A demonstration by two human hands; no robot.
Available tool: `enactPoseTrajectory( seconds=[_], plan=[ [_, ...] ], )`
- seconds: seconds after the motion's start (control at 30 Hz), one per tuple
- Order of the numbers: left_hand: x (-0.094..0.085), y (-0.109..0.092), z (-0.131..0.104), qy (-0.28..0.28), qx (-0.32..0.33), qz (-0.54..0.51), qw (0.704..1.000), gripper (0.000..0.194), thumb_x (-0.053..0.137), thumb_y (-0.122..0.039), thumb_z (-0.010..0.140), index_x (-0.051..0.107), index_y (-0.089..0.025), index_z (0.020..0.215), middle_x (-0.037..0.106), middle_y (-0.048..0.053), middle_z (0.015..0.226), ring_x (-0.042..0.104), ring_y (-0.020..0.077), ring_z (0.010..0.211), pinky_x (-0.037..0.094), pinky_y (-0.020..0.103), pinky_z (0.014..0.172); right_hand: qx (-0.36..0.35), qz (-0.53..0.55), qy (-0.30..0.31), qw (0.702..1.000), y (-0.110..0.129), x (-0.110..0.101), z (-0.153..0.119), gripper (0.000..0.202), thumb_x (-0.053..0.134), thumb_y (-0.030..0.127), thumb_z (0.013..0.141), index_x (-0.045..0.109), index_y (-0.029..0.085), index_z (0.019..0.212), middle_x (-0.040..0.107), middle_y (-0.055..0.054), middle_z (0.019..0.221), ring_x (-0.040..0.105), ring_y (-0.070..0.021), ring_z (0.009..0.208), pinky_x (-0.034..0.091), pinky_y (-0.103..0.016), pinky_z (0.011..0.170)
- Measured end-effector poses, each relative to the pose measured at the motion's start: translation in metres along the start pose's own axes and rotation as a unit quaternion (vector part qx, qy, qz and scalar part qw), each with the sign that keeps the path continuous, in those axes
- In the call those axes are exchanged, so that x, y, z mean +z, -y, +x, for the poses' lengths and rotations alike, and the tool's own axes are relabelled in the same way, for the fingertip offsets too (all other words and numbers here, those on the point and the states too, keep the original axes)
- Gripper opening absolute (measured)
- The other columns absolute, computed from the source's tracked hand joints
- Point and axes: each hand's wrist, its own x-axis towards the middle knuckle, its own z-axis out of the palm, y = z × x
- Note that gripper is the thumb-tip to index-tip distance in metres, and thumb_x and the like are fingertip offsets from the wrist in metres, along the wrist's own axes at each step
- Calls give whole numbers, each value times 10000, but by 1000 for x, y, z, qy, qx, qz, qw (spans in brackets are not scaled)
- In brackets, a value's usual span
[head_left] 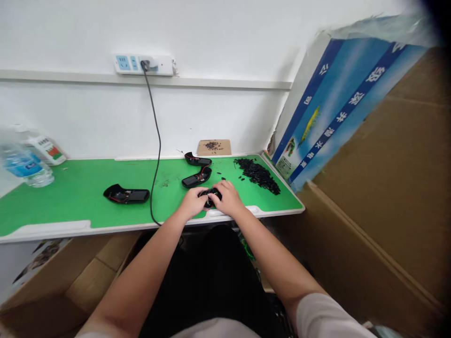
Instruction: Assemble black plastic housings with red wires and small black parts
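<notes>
Both my left hand (pixel 193 203) and my right hand (pixel 228 198) are closed around a black plastic housing (pixel 210 199) at the front edge of the green tabletop. Thumbs press on its upper side, and much of it is hidden by the fingers. Just beyond lie two similar black housings with red wires, the nearer housing (pixel 196 177) and the farther housing (pixel 198 160). Another black housing (pixel 127 194) lies to the left. On the right is a heap of small black plastic pieces (pixel 259 174), with a few loose ones near my right hand.
A black cable (pixel 158 136) runs from the wall power strip (pixel 144 65) down across the green table (pixel 81 188). Small dark bits lie on a cardboard piece (pixel 223 148) at the wall. Bottles (pixel 28 164) stand far left. A large blue-printed carton (pixel 338 103) borders the right; an open box (pixel 88 267) sits below left.
</notes>
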Motion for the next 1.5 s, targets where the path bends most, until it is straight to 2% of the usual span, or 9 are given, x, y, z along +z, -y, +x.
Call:
enactPoseTrajectory(
  seconds=[0.13,0.23,0.37,0.57,0.83,1.03,1.2,1.37,1.5],
  plan=[
    [-12,-8,4,-21,111,266,957,289,599,-201,785,746,-171,1033,727,102,1095,655,264,1032,497,376,952,9,-31,10,999,3,-3,-1,300,590,395,878,680,154,1032,616,-113,966,530,-253,945,446,-386,895],
    [-24,-18,8,23,141,341,929,278,579,-255,803,761,-202,1006,746,77,1046,670,257,970,499,355,901,17,-57,18,998,7,-4,0,291,578,408,884,685,170,1012,613,-108,949,523,-257,947,446,-380,876],
    [-29,-30,16,92,142,369,914,261,590,-310,804,776,-201,951,763,53,895,676,231,823,503,324,792,27,-80,27,996,10,-5,0,286,559,403,892,682,176,1014,615,-109,953,521,-259,952,444,-367,843],
    [-26,-24,22,60,111,335,934,272,632,-332,787,773,-175,959,759,64,917,669,232,814,493,332,770,45,-97,42,993,10,-6,0,296,559,408,893,687,170,1014,632,-110,952,528,-265,974,439,-358,838],
    [-25,-1,26,30,149,268,951,243,603,-287,799,759,-173,947,754,44,949,671,209,858,503,321,831,47,-93,38,994,10,-7,0,326,566,439,891,686,170,1029,642,-111,969,532,-266,980,436,-359,841],
    [-23,-3,29,38,145,312,938,255,590,-255,810,757,-192,992,749,47,1004,669,226,942,505,344,911,58,-89,38,994,9,-7,1,318,570,435,879,692,171,1008,643,-107,957,536,-265,963,443,-358,821],
    [-23,-14,28,41,161,386,907,321,582,-240,832,723,-181,1114,712,83,1158,637,244,1087,464,340,977,62,-87,42,993,8,-7,2,299,567,401,871,688,175,1024,641,-104,963,531,-266,974,445,-360,823],
    [-21,-21,23,34,161,450,878,276,564,-272,852,739,-205,1054,741,69,1055,665,242,986,485,328,892,64,-83,46,993,9,-8,1,296,549,388,876,680,177,1037,639,-106,981,522,-266,985,434,-364,839],
    [-17,-23,18,12,142,464,874,276,549,-277,855,740,-199,1039,747,72,1017,669,241,934,487,325,845,49,-81,54,994,11,-12,2,301,529,372,882,668,163,1048,654,-108,991,519,-273,988,426,-371,850]
  ],
)
